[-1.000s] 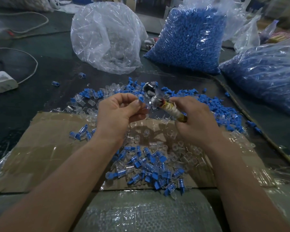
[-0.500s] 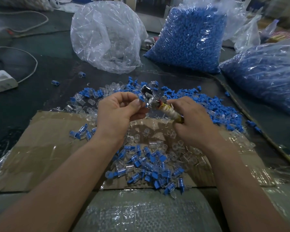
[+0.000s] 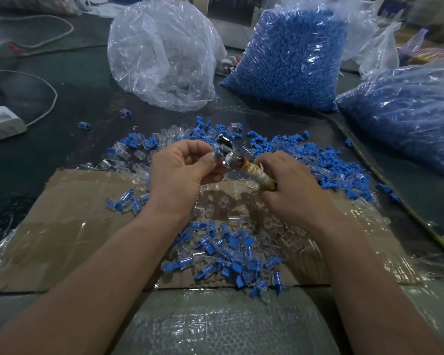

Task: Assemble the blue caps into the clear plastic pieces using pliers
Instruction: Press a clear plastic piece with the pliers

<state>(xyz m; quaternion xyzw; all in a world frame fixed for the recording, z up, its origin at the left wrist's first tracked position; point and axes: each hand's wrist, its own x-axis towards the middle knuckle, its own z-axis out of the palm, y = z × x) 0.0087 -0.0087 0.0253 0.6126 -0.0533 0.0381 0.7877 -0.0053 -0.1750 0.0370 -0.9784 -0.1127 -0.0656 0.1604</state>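
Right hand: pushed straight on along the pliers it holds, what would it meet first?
Probably the left hand, whose fingertips pinch a small piece at the pliers; depth is unclear.

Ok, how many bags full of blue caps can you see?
2. The upright bag stands at the back centre; the slumped bag lies at the right edge. More may sit out of frame.

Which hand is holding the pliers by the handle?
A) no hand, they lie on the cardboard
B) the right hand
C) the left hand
B: the right hand grips the pliers by the wrapped handle, while the left hand pinches a small piece at their tip.
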